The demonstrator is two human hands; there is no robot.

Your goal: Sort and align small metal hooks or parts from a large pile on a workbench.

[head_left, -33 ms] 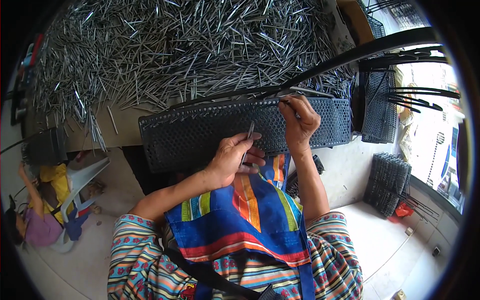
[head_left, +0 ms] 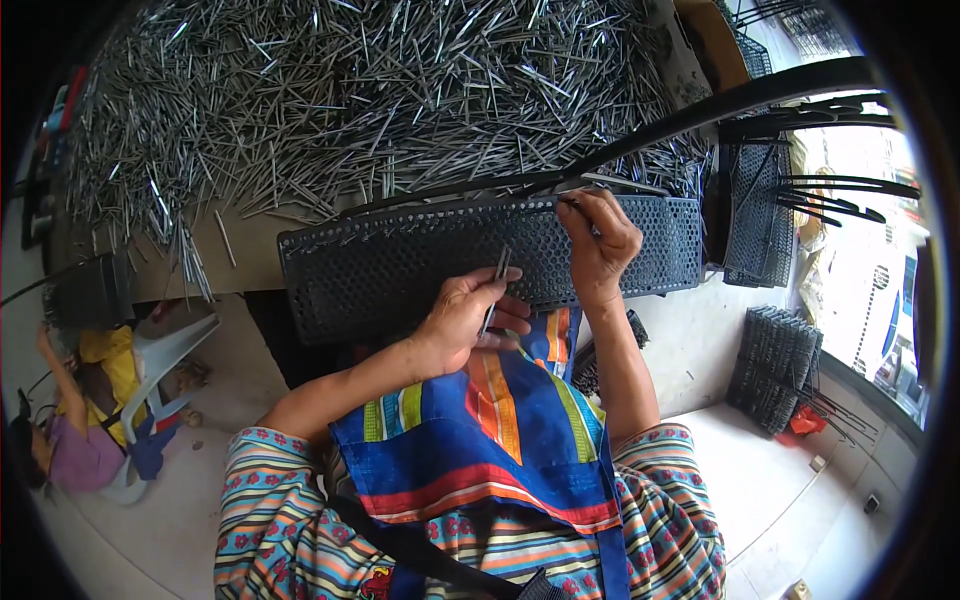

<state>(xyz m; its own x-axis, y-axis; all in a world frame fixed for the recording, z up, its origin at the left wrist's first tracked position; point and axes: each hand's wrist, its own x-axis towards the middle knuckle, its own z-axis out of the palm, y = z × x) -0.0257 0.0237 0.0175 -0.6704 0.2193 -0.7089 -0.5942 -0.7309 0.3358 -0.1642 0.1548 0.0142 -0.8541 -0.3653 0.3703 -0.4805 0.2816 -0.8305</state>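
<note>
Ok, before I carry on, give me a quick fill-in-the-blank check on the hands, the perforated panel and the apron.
1. The left hand holds slim ____ strips in front of the perforated panel.
2. The right hand is near the panel's ____ edge in the picture, not its lower one.
3. The main colour of the striped apron is ____.

Missing words: metal; upper; blue

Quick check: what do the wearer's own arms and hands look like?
The left hand and right hand are bare, with no gloves or watch visible. Both forearms are uncovered below striped, multicoloured sleeves patterned with small flowers.
</note>
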